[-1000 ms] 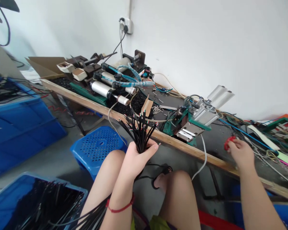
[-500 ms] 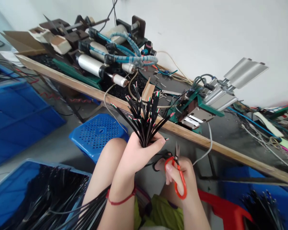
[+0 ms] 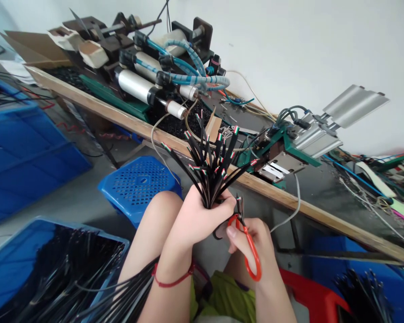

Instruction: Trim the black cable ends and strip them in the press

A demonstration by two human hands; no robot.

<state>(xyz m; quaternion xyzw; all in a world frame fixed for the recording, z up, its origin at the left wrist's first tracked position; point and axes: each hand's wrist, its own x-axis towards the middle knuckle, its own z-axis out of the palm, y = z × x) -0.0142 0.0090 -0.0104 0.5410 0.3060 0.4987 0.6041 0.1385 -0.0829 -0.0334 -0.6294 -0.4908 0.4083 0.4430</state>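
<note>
A bundle of black cables [image 3: 210,179] is wrapped in my left hand [image 3: 202,220], its ends fanned upward. Red, white and green wire tips show at those ends. The rest of the bundle trails under my left forearm toward the blue bin at lower left. My right hand [image 3: 251,242] holds orange-handled scissors [image 3: 254,258], with the thumb through one loop. The scissor blades point up just right of my left thumb, close to a single cable end that sticks out there. Whether the blades touch that cable I cannot tell.
A wood-edged bench [image 3: 309,208] crosses in front, bearing pneumatic cylinders [image 3: 134,87] and a green clamp machine [image 3: 286,152]. A blue stool [image 3: 139,184] stands beside my knee. Blue bins [image 3: 116,237] of cables are on both sides, with a red stool [image 3: 309,291] at right.
The scissors have moved left and up, closer to my left hand, and their blades now stand beside the stray cable end. My left hand still grips the bundle.
</note>
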